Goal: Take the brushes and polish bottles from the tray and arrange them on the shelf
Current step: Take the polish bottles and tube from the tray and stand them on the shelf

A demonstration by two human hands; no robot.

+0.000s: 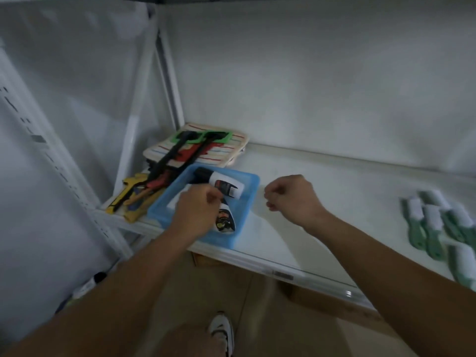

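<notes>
Reaching the curled left hand (pixel 198 210) into the blue tray (pixel 253 188) for the nearer polish bottle (pixel 226 221), hold unclear, right hand (pixel 293 197) clenched empty, best gripping mid-body.

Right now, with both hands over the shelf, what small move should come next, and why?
Probably grip the nearer bottle with the left hand and lift it out of the tray. That hand is right over it, two bottles lie in the tray, and the brushes already lie on the shelf.
</notes>
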